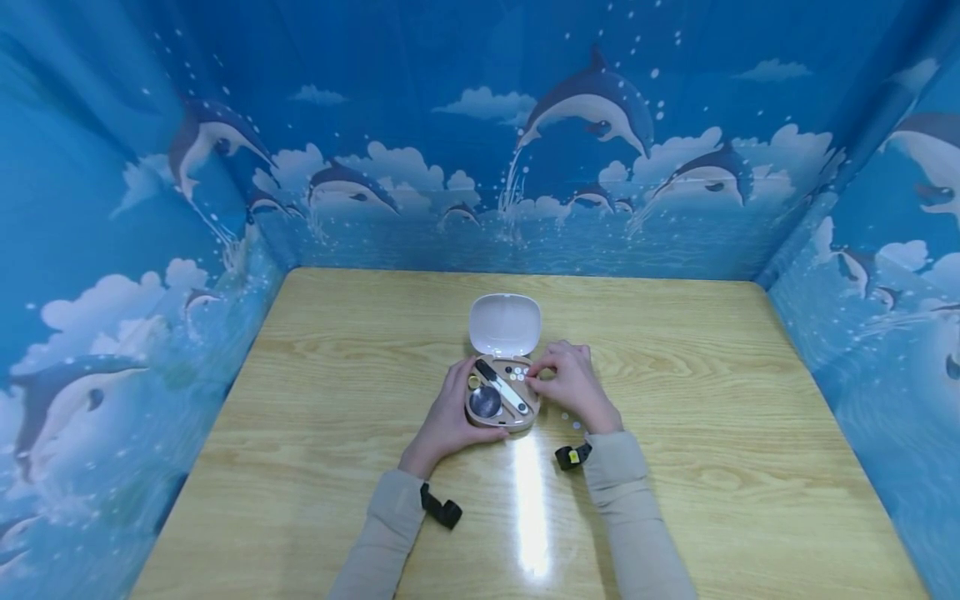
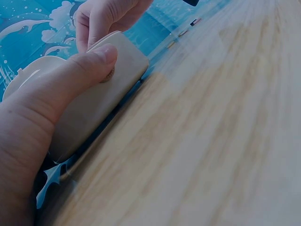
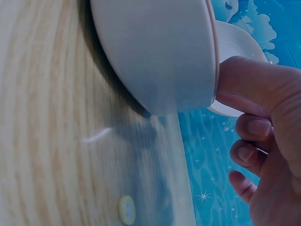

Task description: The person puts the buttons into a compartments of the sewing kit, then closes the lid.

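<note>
In the head view a small rounded sewing-kit-like box (image 1: 502, 424) stands with its white lid (image 1: 506, 325) raised. My left hand (image 1: 448, 417) grips its left side; the left wrist view shows the thumb (image 2: 89, 66) pressing its front wall. At the right compartment, my right hand (image 1: 572, 379) pinches with thumb and forefinger, a white button (image 1: 527, 372) showing at the fingertips. In the right wrist view the box's rim hides those tips, and the other fingers curl below. Several white buttons (image 1: 514, 377) lie in that compartment. A slim black-and-white tool (image 1: 512, 394) crosses the middle.
A dark round disc (image 1: 485, 402) and a small gold-coloured piece (image 1: 474, 382) sit in the box's left part. Loose buttons (image 1: 577, 425) lie on the wooden table (image 1: 720, 433) near the right wrist. Dolphin-print curtains (image 1: 420, 225) enclose the table's back and sides.
</note>
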`<state>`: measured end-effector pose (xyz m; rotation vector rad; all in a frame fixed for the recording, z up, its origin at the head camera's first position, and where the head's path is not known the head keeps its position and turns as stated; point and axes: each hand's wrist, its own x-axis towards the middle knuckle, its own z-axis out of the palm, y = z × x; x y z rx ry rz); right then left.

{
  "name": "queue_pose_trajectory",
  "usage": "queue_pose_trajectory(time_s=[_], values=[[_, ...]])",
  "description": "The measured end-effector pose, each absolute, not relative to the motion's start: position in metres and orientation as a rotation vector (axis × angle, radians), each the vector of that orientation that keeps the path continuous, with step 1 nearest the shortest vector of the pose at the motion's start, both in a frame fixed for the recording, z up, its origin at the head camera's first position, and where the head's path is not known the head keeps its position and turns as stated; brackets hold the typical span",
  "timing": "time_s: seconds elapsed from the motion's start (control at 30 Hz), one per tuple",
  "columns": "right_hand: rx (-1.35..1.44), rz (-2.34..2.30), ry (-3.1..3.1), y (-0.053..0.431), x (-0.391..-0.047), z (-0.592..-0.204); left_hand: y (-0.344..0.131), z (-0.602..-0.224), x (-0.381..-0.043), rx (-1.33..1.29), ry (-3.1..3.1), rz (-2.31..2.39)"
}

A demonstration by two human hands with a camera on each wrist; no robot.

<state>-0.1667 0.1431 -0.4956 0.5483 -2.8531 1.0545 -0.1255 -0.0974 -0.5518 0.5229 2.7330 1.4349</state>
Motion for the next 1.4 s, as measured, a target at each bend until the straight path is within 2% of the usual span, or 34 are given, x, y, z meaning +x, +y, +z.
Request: queue_pose_trajectory(time_s=[0.8, 1.4], values=[[0.517, 1.115, -2.831, 0.149, -0.166, -0.484, -0.098, -0.550, -0.125, 0.541, 2.743, 1.436], [0.480, 1.350, -2.684, 0.179, -0.160, -0.483, -0.097, -0.553, -0.125, 0.521, 2.748, 1.437]])
